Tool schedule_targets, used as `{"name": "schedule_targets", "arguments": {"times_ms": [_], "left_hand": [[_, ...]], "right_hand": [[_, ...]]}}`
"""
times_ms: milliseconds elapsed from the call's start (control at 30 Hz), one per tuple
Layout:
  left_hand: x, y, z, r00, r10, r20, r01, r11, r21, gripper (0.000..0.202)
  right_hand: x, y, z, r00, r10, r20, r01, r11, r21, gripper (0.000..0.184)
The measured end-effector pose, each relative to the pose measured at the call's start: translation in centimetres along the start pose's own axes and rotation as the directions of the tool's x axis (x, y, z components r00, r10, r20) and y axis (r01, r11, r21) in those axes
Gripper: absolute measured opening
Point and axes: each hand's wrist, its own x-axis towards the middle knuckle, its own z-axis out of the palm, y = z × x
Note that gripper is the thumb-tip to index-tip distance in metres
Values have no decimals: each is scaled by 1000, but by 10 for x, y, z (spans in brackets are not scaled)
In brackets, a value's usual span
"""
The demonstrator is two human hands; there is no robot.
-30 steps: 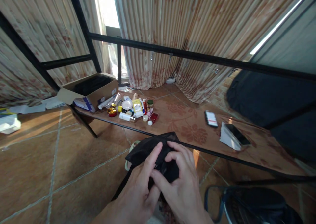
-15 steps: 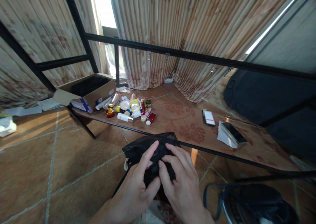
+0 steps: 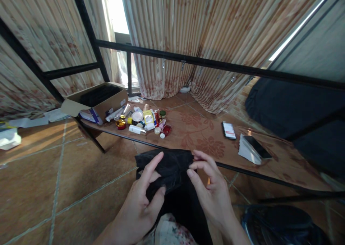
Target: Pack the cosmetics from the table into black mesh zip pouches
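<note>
A black fabric pouch [image 3: 172,167] is held in front of me, just before the near edge of the low table [image 3: 205,137]. My left hand [image 3: 142,202] pinches its left part between thumb and fingers. My right hand [image 3: 212,191] pinches its right edge with fingertips. The fabric is stretched flat between the two hands and hangs down toward my lap.
On the table lie a cluster of small cosmetic tubes and jars [image 3: 142,121], an open cardboard box [image 3: 97,99], a card [image 3: 229,130] and a phone on a white stand [image 3: 253,149]. Black metal bars [image 3: 215,65] cross above. A dark bag [image 3: 280,223] sits at lower right.
My hands have drawn apart, spreading the bunched black pouch out wide. The right hand moved right, the left hand shifted lower left.
</note>
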Motion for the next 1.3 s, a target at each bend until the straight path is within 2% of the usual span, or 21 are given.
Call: {"name": "schedule_targets", "arguments": {"times_ms": [67, 167, 233, 300, 367, 433, 533, 633, 733, 833, 933, 1033, 1133, 1200, 1300], "left_hand": [[-1, 5, -2, 999, -35, -29, 30, 987, -155, 69], [-2, 12, -8, 995, -102, 9, 95, 892, -442, 76], [-1, 15, -12, 991, -116, 71, 136, 795, -591, 81], [1, 16, -15, 985, -126, 119, 173, 710, -683, 83], [4, 15, -16, 978, -153, 143, 208, 659, -723, 81], [7, 11, -15, 976, -172, 135, 216, 657, -722, 77], [8, 1, -13, 977, -201, 63, 198, 776, -599, 72], [7, -10, -16, 984, -177, 20, 175, 936, -305, 74], [6, -16, -21, 992, -122, 10, 122, 992, -27, 79], [5, -17, -24, 999, -50, -20, 53, 978, 202, 73], [4, -19, -22, 999, 33, -5, -29, 935, 353, 58], [2, -21, -21, 995, 98, -24, -75, 881, 468, 50], [1, -18, -24, 970, 237, -47, -169, 805, 568, 46], [2, -13, -27, 950, 311, 30, -267, 758, 595, 46], [7, -8, -33, 921, 319, 225, -389, 713, 584, 45]], "right_hand": [[0, 4, -5, 999, -20, 33, 17, 997, 81, 26], [-5, 8, -12, 991, -43, 124, 17, 978, 207, 66], [-9, 7, -16, 977, -24, 214, -39, 958, 283, 89], [-13, 4, -17, 946, 24, 322, -144, 924, 353, 106], [-15, 2, -14, 919, 82, 386, -248, 882, 402, 110], [-16, 2, -9, 922, 146, 358, -296, 862, 412, 102], [-17, 8, 2, 944, 215, 251, -301, 874, 383, 90], [-17, 16, 9, 947, 213, 240, -288, 894, 342, 92], [-19, 21, 12, 946, 200, 255, -266, 927, 263, 91], [-21, 24, 13, 956, 147, 255, -207, 951, 228, 74], [-22, 25, 14, 964, 62, 258, -128, 961, 247, 51], [-23, 23, 16, 963, 5, 269, -83, 957, 278, 42], [-25, 22, 19, 959, -13, 283, -75, 951, 299, 35], [-27, 20, 22, 958, -32, 287, -63, 947, 316, 32], [-29, 16, 25, 949, -70, 308, -37, 943, 331, 31]]}}
